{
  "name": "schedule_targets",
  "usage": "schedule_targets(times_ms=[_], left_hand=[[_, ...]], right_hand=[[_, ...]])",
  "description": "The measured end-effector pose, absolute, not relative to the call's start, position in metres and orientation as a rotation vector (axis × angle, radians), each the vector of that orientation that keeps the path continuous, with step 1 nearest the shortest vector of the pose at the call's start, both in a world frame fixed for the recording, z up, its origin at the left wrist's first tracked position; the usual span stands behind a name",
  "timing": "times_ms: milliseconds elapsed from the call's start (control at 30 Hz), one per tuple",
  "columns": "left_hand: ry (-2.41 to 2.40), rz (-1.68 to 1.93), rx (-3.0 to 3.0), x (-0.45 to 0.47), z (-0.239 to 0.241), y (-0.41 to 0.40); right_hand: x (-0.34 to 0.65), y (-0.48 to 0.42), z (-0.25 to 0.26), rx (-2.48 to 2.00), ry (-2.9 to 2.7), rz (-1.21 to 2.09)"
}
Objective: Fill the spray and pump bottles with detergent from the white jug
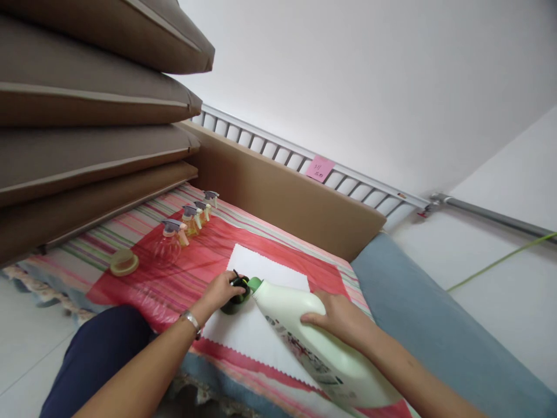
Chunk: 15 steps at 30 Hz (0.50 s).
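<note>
A: From the head view, what do the hands have?

B: The right hand [343, 319] lies over the upper side of a big white detergent bottle [313, 342], fingers spread and curled round its body, palm pressing down. The bottle is tipped well over, its green spout [255, 284] pointing at a small dark cup [237, 293].

A: And the left hand [220, 290]?

B: Closed round that cup, thumb and fingers pinching its rim, steadying it on the white cloth [261, 273]. Spout and cup are touching or nearly so; I cannot tell which.

A: How would the bottle handle?

B: I judge it heavy if full, with smooth, stiff plastic that could slip under a top-only hold. A grip nearer the neck or handle would control the tilt better. The cup looks light and easy to knock over, so holding it makes sense.

A: Where does it all sit?

B: On the cloth, near the front edge of the striped bed cover [143, 226], over a red plastic sheet [183, 273]. Spray bottles [172, 241] line up toward the back left, well apart from the hands, with a round yellow lid [124, 262] beside them.
</note>
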<state>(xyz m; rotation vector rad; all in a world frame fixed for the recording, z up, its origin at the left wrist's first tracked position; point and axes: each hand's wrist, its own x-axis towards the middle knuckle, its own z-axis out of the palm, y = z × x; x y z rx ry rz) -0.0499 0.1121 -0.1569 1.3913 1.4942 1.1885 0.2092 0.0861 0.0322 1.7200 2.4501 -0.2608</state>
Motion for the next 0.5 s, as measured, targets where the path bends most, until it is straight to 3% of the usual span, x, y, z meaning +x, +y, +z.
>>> schedule_targets(times_ms=[500], left_hand=[[1.524, 1.166, 1.447, -0.0504, -0.1573, 0.1116]], right_hand=[[0.2058, 0.0927, 0.039, 1.699, 2.422, -0.21]])
